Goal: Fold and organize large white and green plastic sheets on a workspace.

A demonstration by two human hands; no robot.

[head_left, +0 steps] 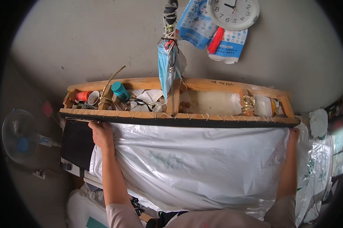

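We should tension the white plastic sheet evenly; our left hand apparently pinches its far-left corner, our right hand we cannot tell.

- what lies beyond the sheet?
- the frame, a bottle inside it, left of middle.
- and further left?
- a fan. behind, the clock hangs on the wall.

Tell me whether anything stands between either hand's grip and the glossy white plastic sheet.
Nothing visible does: the left grip and the right grip are at the far corners of the glossy white plastic sheet, though their exact hold is unclear. The long black strip along the pale wooden frame lies beyond the sheet.
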